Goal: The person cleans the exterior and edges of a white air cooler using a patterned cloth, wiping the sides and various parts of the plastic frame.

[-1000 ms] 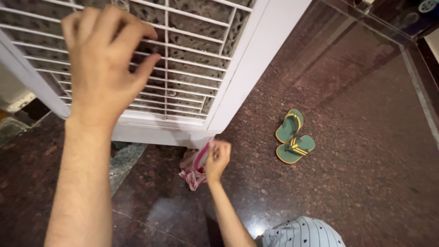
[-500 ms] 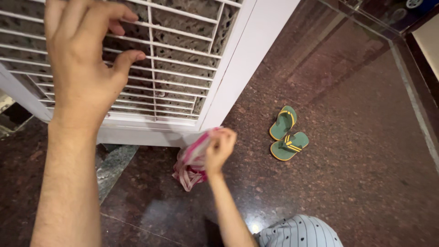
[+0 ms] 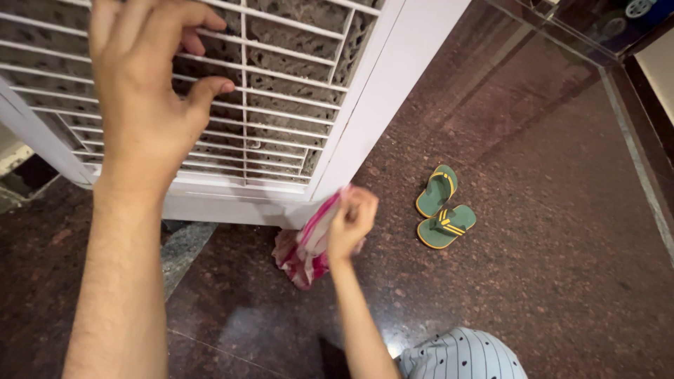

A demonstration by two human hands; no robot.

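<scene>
Gripping the white grille [image 3: 281,119] of the cooler, the left hand [image 3: 144,91] curls its fingers around the slats. Low at the cooler's corner, the right hand [image 3: 351,223] has its grip closed on a pink-and-white cloth [image 3: 303,249], hanging just above the dark stone floor [image 3: 547,281] near green sandals [image 3: 442,208].

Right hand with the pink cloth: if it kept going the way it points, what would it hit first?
The right hand points up toward the white cooler. Its lower corner, right at the cloth, would probably come first, though depth is hard to judge from above.

Crumpled pink-and-white striped cloth [image 3: 303,245] at the white grilled cooler's [image 3: 281,105] lower corner, hanging floorward.
</scene>
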